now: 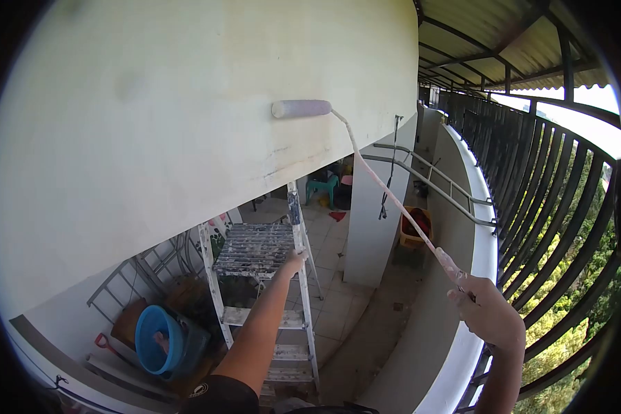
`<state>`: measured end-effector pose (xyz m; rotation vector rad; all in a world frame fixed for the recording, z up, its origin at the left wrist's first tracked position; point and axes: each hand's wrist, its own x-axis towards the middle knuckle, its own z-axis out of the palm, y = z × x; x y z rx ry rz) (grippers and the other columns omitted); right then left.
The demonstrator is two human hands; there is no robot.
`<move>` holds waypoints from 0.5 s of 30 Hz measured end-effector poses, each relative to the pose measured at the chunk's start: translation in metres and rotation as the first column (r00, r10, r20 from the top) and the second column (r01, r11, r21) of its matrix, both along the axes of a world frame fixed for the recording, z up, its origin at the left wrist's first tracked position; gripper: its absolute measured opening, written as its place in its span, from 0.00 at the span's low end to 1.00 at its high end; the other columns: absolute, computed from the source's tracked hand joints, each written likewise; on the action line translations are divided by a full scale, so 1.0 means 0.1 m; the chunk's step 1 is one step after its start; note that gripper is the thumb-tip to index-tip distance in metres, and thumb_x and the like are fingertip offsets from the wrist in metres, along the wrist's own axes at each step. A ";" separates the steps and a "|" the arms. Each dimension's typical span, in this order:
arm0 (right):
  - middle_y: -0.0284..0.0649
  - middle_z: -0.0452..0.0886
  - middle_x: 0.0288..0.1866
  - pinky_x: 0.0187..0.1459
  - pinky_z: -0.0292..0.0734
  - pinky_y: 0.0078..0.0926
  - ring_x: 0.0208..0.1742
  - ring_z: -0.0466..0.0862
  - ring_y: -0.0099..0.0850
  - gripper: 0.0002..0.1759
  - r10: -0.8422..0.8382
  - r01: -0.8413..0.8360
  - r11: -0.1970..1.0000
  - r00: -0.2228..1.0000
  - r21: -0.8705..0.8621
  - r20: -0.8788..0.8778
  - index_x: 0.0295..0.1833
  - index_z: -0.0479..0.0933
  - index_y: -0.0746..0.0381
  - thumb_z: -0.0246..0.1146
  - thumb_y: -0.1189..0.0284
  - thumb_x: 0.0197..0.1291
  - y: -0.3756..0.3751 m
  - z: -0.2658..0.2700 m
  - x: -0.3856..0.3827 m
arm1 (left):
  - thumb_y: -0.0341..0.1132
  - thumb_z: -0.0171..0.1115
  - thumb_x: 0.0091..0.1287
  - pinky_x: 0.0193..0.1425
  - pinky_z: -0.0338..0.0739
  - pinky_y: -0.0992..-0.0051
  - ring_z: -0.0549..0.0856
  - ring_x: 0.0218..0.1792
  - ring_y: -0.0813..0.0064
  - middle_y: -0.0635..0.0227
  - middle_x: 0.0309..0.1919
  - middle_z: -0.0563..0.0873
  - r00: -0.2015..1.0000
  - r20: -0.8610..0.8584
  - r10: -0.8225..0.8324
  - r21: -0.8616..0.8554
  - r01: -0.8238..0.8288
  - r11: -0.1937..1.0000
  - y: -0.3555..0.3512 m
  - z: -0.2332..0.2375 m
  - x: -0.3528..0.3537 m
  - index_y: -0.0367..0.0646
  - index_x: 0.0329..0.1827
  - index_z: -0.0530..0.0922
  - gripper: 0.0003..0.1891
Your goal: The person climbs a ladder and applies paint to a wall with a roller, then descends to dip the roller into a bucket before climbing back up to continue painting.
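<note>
In my right hand [493,310] is the handle of a paint roller [301,109], its long paint-smeared rod reaching up and left. The roller's sleeve rests against the pale wall [159,117], near its lower right part, just above some brownish stains. My left hand [295,262] grips the right side rail of a paint-spattered stepladder [259,248], close to its slatted top platform. Part of the left fingers is hidden behind the rail.
A blue bucket [160,339] stands at lower left beside a red-handled tool [107,341]. Black railing bars [559,186] and a curved parapet [477,276] run along the right. Metal pipes [428,181] and a dangling cord [391,172] lie beyond a pillar [369,228]. An orange crate [412,238] sits behind.
</note>
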<state>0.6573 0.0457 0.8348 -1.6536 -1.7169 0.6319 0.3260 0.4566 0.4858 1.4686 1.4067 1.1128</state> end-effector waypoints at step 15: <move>0.37 0.76 0.33 0.33 0.72 0.23 0.29 0.73 0.23 0.21 -0.179 0.177 0.983 0.983 0.056 0.039 0.61 0.71 0.69 0.60 0.70 0.67 0.23 0.69 0.02 | 0.37 0.58 0.66 0.48 0.75 0.74 0.83 0.42 0.73 0.63 0.40 0.85 0.999 -0.038 -0.021 -0.008 0.021 1.000 0.16 -0.17 -0.04 0.32 0.63 0.72 0.25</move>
